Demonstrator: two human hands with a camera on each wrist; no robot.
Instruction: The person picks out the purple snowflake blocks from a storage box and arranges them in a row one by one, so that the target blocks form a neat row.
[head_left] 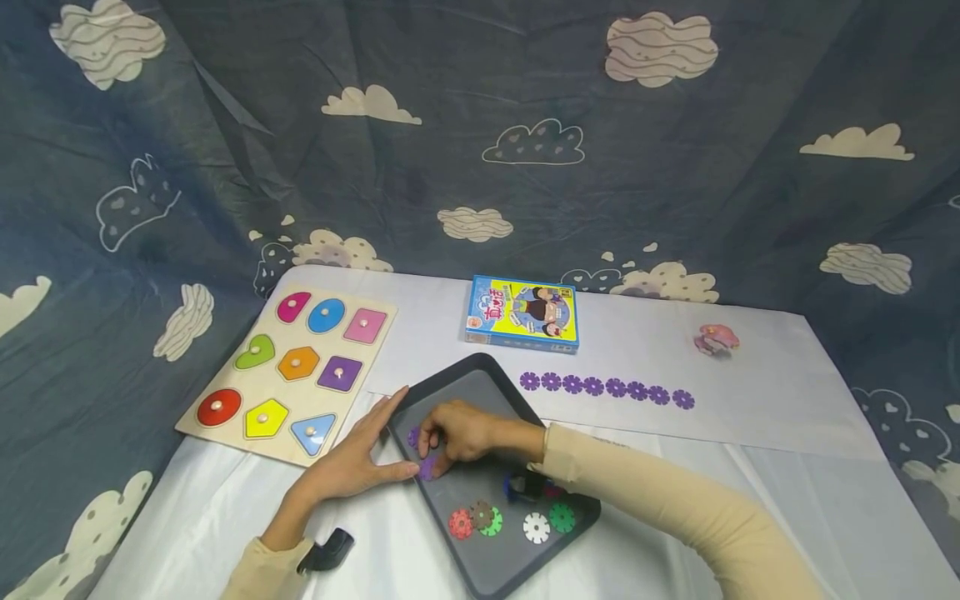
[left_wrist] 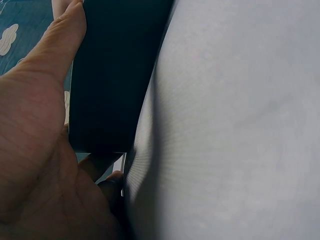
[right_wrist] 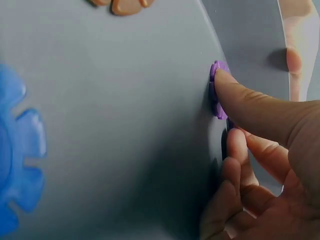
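My left hand holds the left corner of a dark grey tray, with the thumb on one side and fingers along the other. In the left wrist view, its thumb lies against the tray's dark side wall. Inside the tray, my right hand has its thumb on a purple flower-shaped plastic disc near the tray wall, its other fingers bent beside it. A second purple disc lies close to those fingers. A large blue disc shows in the right wrist view.
Red, brown, light green, white and green discs lie in the tray's near part. Several purple discs form a row on the white cloth. Around stand a shape puzzle board, a blue-yellow box and a pink object.
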